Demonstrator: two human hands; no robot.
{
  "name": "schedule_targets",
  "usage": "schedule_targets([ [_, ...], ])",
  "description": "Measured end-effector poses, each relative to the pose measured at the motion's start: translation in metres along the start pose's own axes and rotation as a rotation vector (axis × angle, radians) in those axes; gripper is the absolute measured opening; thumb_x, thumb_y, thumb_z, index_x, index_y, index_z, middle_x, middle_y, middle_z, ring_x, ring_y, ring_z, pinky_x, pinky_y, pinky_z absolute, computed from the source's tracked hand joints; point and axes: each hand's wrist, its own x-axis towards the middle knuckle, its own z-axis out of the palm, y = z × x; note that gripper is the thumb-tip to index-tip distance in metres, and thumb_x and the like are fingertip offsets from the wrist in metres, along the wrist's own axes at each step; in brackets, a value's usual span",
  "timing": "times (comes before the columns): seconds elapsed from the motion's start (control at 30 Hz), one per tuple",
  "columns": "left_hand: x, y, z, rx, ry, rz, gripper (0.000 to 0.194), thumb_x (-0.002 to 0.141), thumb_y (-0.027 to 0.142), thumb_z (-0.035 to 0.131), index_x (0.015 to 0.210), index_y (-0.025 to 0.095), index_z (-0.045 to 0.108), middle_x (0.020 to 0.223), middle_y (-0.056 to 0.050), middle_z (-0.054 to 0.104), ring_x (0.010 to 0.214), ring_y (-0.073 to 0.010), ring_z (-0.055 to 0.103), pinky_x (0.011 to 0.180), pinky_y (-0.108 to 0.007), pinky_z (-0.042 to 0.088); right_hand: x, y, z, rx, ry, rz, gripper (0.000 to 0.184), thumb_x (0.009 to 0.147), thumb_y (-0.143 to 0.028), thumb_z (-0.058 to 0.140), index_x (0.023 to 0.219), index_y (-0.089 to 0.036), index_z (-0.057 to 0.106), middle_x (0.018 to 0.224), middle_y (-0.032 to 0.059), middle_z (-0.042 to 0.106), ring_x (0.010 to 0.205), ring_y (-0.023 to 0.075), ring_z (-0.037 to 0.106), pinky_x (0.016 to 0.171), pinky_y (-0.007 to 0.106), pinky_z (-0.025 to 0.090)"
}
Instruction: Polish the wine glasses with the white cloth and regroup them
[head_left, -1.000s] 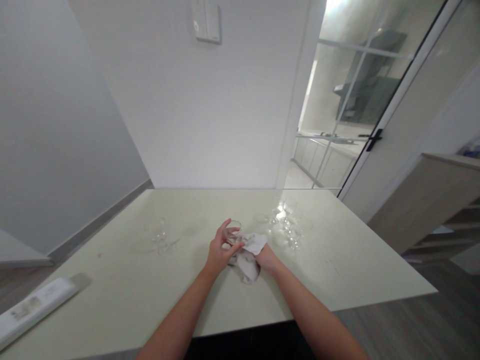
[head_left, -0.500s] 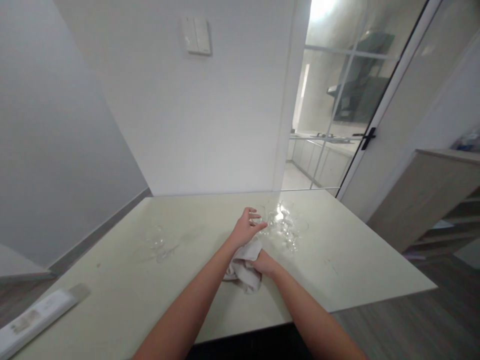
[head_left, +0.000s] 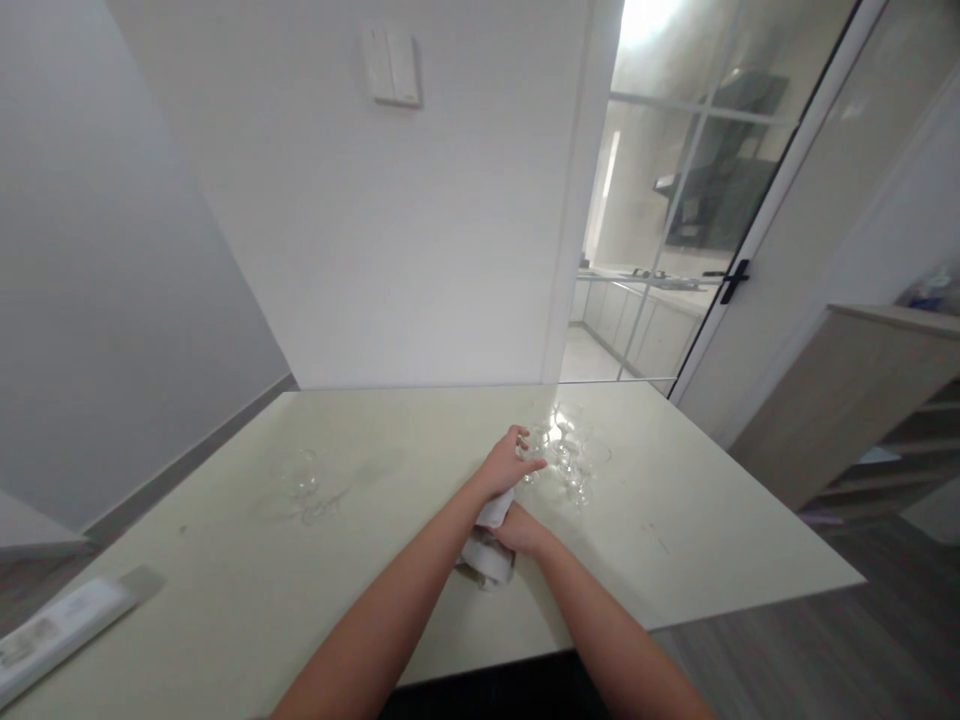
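Note:
Fingers curved and thumb apart, my left hand reaches forward around what looks like a clear glass; its outline is faint and partly hidden by the fingers. Just below, my right hand is closed on a pale, bunched cloth. Part of the cloth shows between the two hands, under my left palm. Right beside my left hand stands a cluster of several clear glasses with bright reflections. Another clear glass is apart on the left of the table.
The pale table meets a white wall at its far edge. A long white box lies at the near left corner. Beyond the right edge are a glass-paned door and a wooden shelf unit.
My left hand has shifted slightly right and nearer to me, the glass seeming to move with it. The cloth is more bunched, with less of it showing. The view has turned slightly.

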Motion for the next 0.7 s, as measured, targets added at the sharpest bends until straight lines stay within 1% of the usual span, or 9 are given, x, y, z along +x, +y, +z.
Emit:
schedule_targets([
  [0.1, 0.003, -0.004, 0.000, 0.029, -0.003, -0.033, 0.063, 0.069, 0.041, 0.078, 0.120, 0.018, 0.049, 0.112, -0.010, 0.064, 0.078, -0.0159, 0.065, 0.071, -0.029, 0.051, 0.001, 0.000, -0.001, -0.022, -0.001, 0.006, 0.043, 0.082, -0.018, 0.057, 0.124, -0.026, 0.061, 0.136, 0.0071, 0.062, 0.129, 0.0273, 0.055, 0.113, 0.052, 0.039],
  [0.17, 0.002, -0.005, -0.002, 0.163, -0.047, -0.056, 0.062, 0.067, 0.048, 0.078, 0.115, 0.016, 0.055, 0.111, -0.012, 0.067, 0.085, -0.0212, 0.067, 0.074, -0.031, 0.050, 0.001, 0.002, -0.001, -0.038, -0.005, -0.008, 0.043, 0.083, -0.017, 0.055, 0.124, -0.025, 0.061, 0.136, 0.0077, 0.062, 0.130, 0.0271, 0.054, 0.113, 0.051, 0.038],
  [0.2, 0.002, -0.004, -0.004, 0.265, -0.102, -0.066, 0.058, 0.066, 0.053, 0.077, 0.108, 0.015, 0.059, 0.108, -0.013, 0.069, 0.088, -0.0244, 0.067, 0.075, -0.033, 0.050, 0.002, 0.004, 0.000, -0.045, -0.016, -0.017, 0.041, 0.082, -0.015, 0.054, 0.121, -0.024, 0.063, 0.135, 0.0078, 0.064, 0.129, 0.0273, 0.055, 0.113, 0.050, 0.039],
  [0.27, 0.001, -0.001, -0.006, 0.476, -0.262, -0.069, 0.051, 0.069, 0.061, 0.070, 0.090, 0.015, 0.066, 0.096, -0.013, 0.072, 0.088, -0.0294, 0.067, 0.076, -0.035, 0.048, 0.002, 0.006, 0.000, -0.052, -0.044, -0.038, 0.036, 0.079, -0.012, 0.053, 0.109, -0.023, 0.069, 0.128, 0.0066, 0.068, 0.125, 0.0278, 0.059, 0.112, 0.046, 0.041],
  [0.33, 0.000, 0.002, -0.006, 0.619, -0.406, -0.058, 0.051, 0.073, 0.066, 0.062, 0.076, 0.016, 0.069, 0.085, -0.012, 0.073, 0.086, -0.0310, 0.068, 0.075, -0.035, 0.047, 0.002, 0.008, 0.001, -0.057, -0.061, -0.050, 0.033, 0.075, -0.008, 0.052, 0.096, -0.024, 0.073, 0.120, 0.0043, 0.072, 0.120, 0.0275, 0.063, 0.110, 0.043, 0.042],
  [0.4, 0.000, 0.006, -0.004, 0.676, -0.459, -0.043, 0.054, 0.076, 0.068, 0.056, 0.072, 0.016, 0.070, 0.083, -0.013, 0.074, 0.086, -0.0311, 0.069, 0.074, -0.034, 0.047, 0.002, 0.011, 0.001, -0.067, -0.042, -0.036, 0.035, 0.074, -0.006, 0.050, 0.091, -0.024, 0.074, 0.117, 0.0033, 0.073, 0.118, 0.0271, 0.064, 0.109, 0.042, 0.042],
  [0.47, 0.001, 0.008, 0.000, 0.690, -0.463, -0.034, 0.057, 0.077, 0.069, 0.054, 0.077, 0.016, 0.073, 0.089, -0.015, 0.074, 0.089, -0.0318, 0.069, 0.075, -0.034, 0.048, 0.002, 0.015, 0.001, -0.086, -0.027, -0.002, 0.035, 0.074, -0.007, 0.050, 0.090, -0.025, 0.074, 0.119, 0.0035, 0.073, 0.118, 0.0275, 0.064, 0.109, 0.044, 0.042],
  [0.57, 0.003, 0.009, 0.004, 0.720, -0.484, -0.018, 0.064, 0.078, 0.072, 0.051, 0.093, 0.015, 0.075, 0.107, -0.017, 0.073, 0.099, -0.0330, 0.068, 0.081, -0.036, 0.049, 0.003, 0.021, 0.001, -0.136, -0.036, 0.041, 0.033, 0.073, -0.008, 0.053, 0.088, -0.028, 0.074, 0.118, 0.0027, 0.073, 0.116, 0.0279, 0.065, 0.108, 0.045, 0.044],
  [0.7, 0.004, 0.011, 0.007, 0.742, -0.522, -0.014, 0.070, 0.078, 0.074, 0.049, 0.112, 0.016, 0.071, 0.122, -0.017, 0.069, 0.109, -0.0332, 0.065, 0.089, -0.036, 0.048, 0.003, 0.029, 0.002, -0.245, -0.044, 0.022, 0.035, 0.073, -0.009, 0.052, 0.094, -0.027, 0.074, 0.119, 0.0034, 0.073, 0.116, 0.0274, 0.065, 0.106, 0.045, 0.046],
])
